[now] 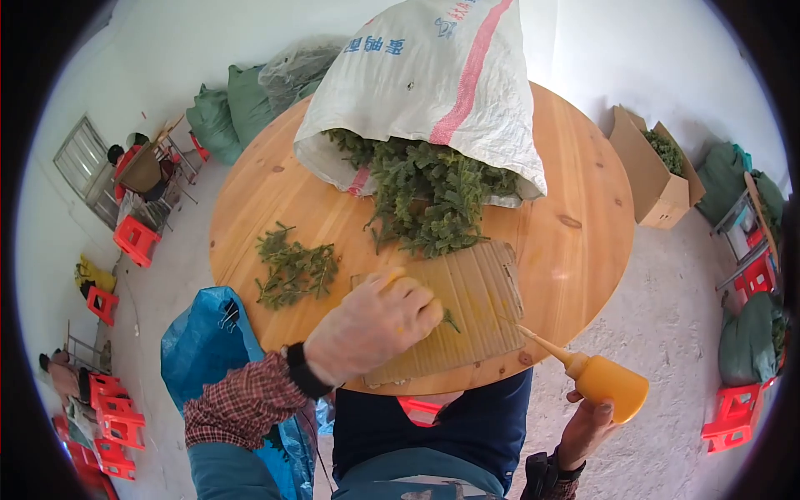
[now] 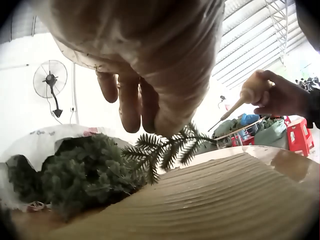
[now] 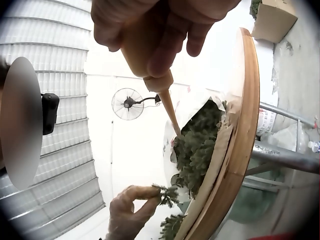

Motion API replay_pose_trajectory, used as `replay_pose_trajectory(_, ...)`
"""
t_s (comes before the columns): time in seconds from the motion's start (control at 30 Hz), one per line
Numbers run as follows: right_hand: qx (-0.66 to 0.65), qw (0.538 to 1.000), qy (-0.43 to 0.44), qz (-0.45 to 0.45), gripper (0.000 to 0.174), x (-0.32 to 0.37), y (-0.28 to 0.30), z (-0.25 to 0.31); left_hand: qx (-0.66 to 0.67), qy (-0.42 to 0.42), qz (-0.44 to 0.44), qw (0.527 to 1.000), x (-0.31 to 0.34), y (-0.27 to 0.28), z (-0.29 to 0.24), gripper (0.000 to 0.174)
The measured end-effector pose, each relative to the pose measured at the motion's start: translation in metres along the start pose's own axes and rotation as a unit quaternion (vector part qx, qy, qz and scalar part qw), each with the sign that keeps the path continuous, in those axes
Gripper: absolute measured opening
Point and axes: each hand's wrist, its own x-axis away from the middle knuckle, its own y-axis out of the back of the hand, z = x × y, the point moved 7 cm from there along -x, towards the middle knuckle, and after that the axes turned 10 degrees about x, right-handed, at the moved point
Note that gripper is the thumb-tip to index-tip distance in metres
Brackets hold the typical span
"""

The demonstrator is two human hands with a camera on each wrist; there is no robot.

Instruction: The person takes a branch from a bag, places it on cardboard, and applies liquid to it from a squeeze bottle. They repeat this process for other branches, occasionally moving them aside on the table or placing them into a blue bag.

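Observation:
Above the cardboard sheet (image 1: 483,287), the gloved left hand (image 1: 375,321) pinches a small green sprig (image 1: 451,321); in the left wrist view the sprig (image 2: 167,147) hangs from the fingertips, its stem pointing right. The right hand (image 1: 587,429) grips a yellow-orange squeeze bottle (image 1: 612,388) off the table's right front edge, its long nozzle pointing toward the cardboard. In the right wrist view thumb and finger of the left hand (image 3: 130,212) hold the sprig (image 3: 168,195), apart from the nozzle tip.
A white woven sack (image 1: 408,75) spilling green branches (image 1: 433,196) lies at the back of the round table (image 1: 583,200). Loose sprigs (image 1: 296,267) lie left of the cardboard. A blue bag (image 1: 204,337) hangs at the front left; red stools (image 1: 137,240) stand beyond.

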Motion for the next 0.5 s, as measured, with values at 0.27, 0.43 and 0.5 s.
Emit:
replay_pose_trajectory(0.27, -0.019, 0.997, -0.04, 0.071, 0.075, 0.013, -0.034, -0.005, 0.029, 0.109, -0.025, 0.993, 0.074, -0.027, -0.035, 0.032)
replay_pose_trajectory(0.43, -0.012, 0.99, -0.042, 0.138, 0.081, 0.028, -0.058, 0.009, 0.04, 0.175, -0.05, 0.982, 0.079, -0.038, -0.046, 0.037)
replay_pose_trajectory(0.5, 0.01, 0.978, -0.046, 0.203, 0.082, 0.035, -0.068, 0.007, 0.06, 0.187, -0.064, 0.979, 0.08, -0.039, -0.045, 0.037)
